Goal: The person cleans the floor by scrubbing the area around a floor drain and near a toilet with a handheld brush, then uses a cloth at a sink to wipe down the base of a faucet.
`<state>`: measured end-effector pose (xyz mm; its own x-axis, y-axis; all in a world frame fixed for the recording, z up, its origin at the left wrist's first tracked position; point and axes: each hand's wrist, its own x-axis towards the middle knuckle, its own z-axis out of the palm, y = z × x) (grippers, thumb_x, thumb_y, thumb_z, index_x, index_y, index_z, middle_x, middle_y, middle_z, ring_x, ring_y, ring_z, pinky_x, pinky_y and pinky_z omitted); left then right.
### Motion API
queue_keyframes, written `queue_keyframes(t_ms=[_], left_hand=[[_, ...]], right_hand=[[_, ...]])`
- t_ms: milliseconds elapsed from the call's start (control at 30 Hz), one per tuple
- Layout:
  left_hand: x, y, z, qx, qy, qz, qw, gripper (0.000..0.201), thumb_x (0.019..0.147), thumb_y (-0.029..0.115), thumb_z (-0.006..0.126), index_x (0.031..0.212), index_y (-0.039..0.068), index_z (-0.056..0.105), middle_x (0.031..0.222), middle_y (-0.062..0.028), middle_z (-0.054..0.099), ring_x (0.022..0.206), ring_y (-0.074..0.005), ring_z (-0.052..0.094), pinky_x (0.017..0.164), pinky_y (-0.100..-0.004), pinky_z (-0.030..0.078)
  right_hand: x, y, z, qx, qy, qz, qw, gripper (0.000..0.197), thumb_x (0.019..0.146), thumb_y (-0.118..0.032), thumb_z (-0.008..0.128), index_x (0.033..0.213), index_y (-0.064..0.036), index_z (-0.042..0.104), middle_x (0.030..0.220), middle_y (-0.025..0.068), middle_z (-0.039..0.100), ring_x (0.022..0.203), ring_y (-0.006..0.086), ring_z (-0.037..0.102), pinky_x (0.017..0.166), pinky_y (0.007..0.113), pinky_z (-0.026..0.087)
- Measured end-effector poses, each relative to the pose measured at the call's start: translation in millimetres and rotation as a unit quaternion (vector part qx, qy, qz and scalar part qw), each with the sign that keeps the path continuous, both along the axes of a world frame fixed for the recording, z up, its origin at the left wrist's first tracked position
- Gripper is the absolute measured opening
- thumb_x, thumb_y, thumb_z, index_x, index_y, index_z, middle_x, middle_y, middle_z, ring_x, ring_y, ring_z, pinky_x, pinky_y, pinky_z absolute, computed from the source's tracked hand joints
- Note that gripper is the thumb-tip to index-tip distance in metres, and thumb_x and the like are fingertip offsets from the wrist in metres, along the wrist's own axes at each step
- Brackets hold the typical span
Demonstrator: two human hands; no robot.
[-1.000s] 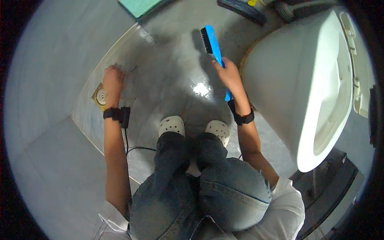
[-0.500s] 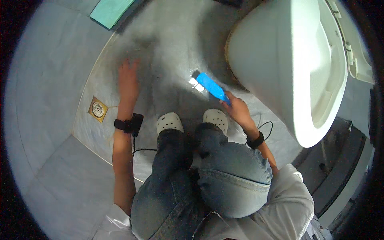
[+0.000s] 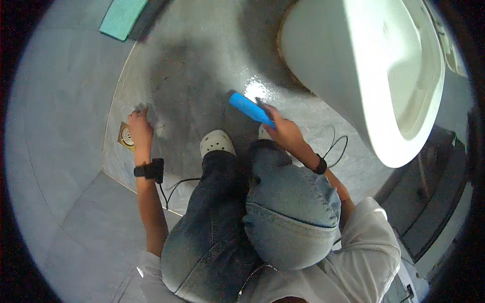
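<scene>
My right hand (image 3: 288, 135) is closed round the narrow end of a blue-handled brush (image 3: 248, 108). The brush points up and left over wet grey floor (image 3: 192, 108), its dark tip barely showing. At the left, my left hand (image 3: 141, 130) is low beside a square brass floor drain (image 3: 124, 136) and partly overlaps its right edge. The left fingers are bent and drawn together; a small dark patch shows at their tips, and what they hold, if anything, is too small to make out.
A white toilet (image 3: 333, 65) stands at the upper right. A green board-like thing (image 3: 123, 19) lies at the upper left. My white clogs (image 3: 217, 142) are on the floor in the middle. Thin black cables (image 3: 177, 188) run from dark wrist bands. Dark steps or ledges (image 3: 429, 187) lie at the right.
My left hand has moved down and left toward the drain, its spread fingers now drawn together. My right hand has shifted slightly left with the brush, which now lies at a flatter angle.
</scene>
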<state>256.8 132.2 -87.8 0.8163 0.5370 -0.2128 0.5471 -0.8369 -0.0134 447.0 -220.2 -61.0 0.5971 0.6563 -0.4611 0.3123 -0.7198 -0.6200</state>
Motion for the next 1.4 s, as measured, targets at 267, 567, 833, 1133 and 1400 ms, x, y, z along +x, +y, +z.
queue_keyframes(t_ms=[267,567,833,1133,1400], left_hand=[[56,-65,12,-0.265,-0.204,0.05,0.941,0.023,0.071,0.005,0.049,0.094,0.005,0.053,0.084,-0.0126,0.054,0.072,-0.0258,0.053,0.064,-0.0323,0.042],[103,-84,13,-0.279,-0.174,-0.02,0.944,0.02,0.074,0.01,0.049,0.093,0.005,0.054,0.088,-0.0119,0.055,0.074,-0.0241,0.053,0.065,-0.0308,0.042],[87,-87,17,-0.287,-0.153,0.029,0.945,0.016,0.074,0.012,0.048,0.088,0.006,0.055,0.083,-0.0108,0.055,0.072,-0.024,0.054,0.063,-0.0316,0.042],[69,-86,7,-0.283,-0.151,0.043,0.946,0.015,0.075,0.013,0.048,0.086,0.005,0.055,0.08,-0.0114,0.056,0.07,-0.0248,0.054,0.062,-0.0313,0.042],[77,-89,9,-0.295,-0.149,0.061,0.942,0.017,0.076,0.016,0.048,0.086,0.004,0.056,0.08,-0.0132,0.056,0.071,-0.0264,0.054,0.062,-0.033,0.042]], right_hand=[[14,19,-24,-0.027,-0.078,0.172,0.982,0.046,0.077,-0.02,0.046,0.12,-0.0262,0.031,0.062,0.0132,0.053,0.053,0.0287,0.053,0.049,0.039,0.042],[32,-14,-54,0.055,-0.11,0.146,0.982,0.047,0.078,-0.017,0.037,0.123,-0.0244,0.027,0.065,0.0119,0.054,0.051,0.0278,0.05,0.047,0.038,0.041],[60,-14,-54,0.051,-0.148,0.112,0.981,0.045,0.078,-0.018,0.038,0.121,-0.0305,0.029,0.063,0.011,0.053,0.052,0.0244,0.052,0.047,0.036,0.042],[49,-53,-62,0.042,-0.174,0.089,0.98,0.043,0.077,-0.017,0.045,0.118,-0.0281,0.035,0.072,0.0085,0.055,0.058,0.0264,0.052,0.05,0.036,0.043],[15,-118,-54,-0.01,-0.175,0.05,0.983,0.042,0.077,-0.018,0.045,0.117,-0.0275,0.037,0.073,0.0091,0.054,0.059,0.0269,0.053,0.05,0.037,0.043]])
